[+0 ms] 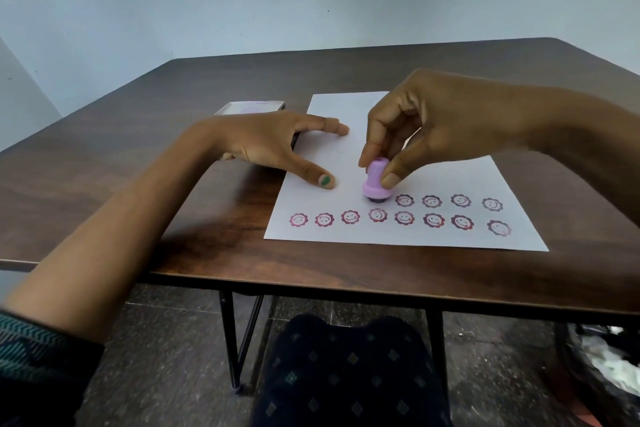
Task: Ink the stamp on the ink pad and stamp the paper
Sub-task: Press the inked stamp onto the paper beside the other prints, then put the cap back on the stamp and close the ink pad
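So closest in you've got a knee [346, 357] in dark diamond-print fabric poking out under the table [138, 166] edge, with a teal zigzag sleeve [31, 347] down at the far left. Going left to right from there: the left hand [273, 146] lies flat with fingers spread apart, gripping nothing, thumb and fingertips pressing on the left part of the paper [467, 177]. Just behind that hand's wrist sits the ink pad [249, 107], lid open, partly hidden by the hand. Right of the left thumb, the right hand [426, 128] is pinched shut on the purple stamp [375, 182], thumb and fingers on its handle, base down on the sheet. Below and to the right of that hand run two rows of reddish smiley prints [403, 217], the stamp standing at the left end of the shorter upper row.
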